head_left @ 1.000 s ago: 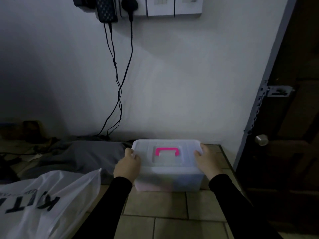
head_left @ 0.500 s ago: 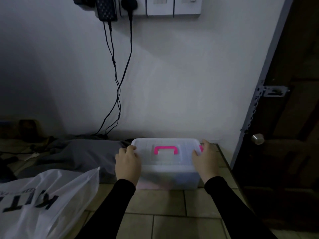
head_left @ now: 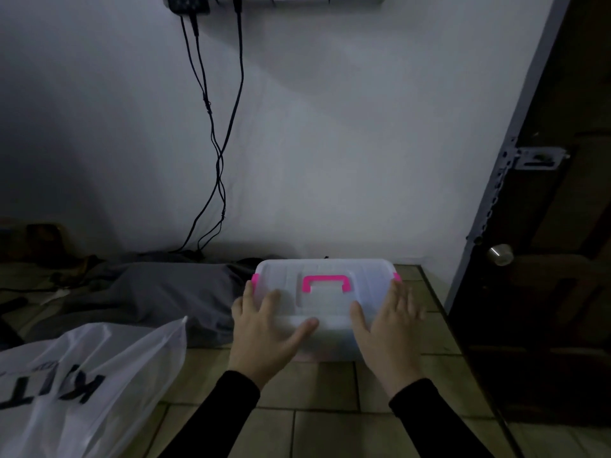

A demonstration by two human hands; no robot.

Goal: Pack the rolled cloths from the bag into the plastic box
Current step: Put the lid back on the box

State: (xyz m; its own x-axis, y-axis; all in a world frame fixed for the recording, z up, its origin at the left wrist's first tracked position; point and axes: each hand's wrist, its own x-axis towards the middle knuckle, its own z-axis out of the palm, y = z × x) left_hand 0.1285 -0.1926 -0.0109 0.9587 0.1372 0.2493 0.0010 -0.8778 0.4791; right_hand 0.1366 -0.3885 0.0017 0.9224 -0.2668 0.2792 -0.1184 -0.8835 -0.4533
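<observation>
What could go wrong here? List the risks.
1. The lid is on and both pink latches look closed, so lifting may just drag the box across the tiles.
2. The left hand and right hand lie flat on smooth plastic and may slip.
3. Dim light could hide the latches.

Plastic box (head_left: 325,338): translucent white, lid the same; handle (head_left: 326,282) bright pink, side latches (head_left: 255,280) pink
Bag (head_left: 82,388): white plastic, large black lettering
Sleeves (head_left: 439,421): black, plain
Floor tiles (head_left: 324,434): dull tan, darker grout lines
Wall (head_left: 330,143): white, greyish in dim light
Cables (head_left: 215,133): black
Cloth heap (head_left: 158,292) beside the box: grey
Door (head_left: 545,226): dark brown; knob (head_left: 501,254) silver
</observation>
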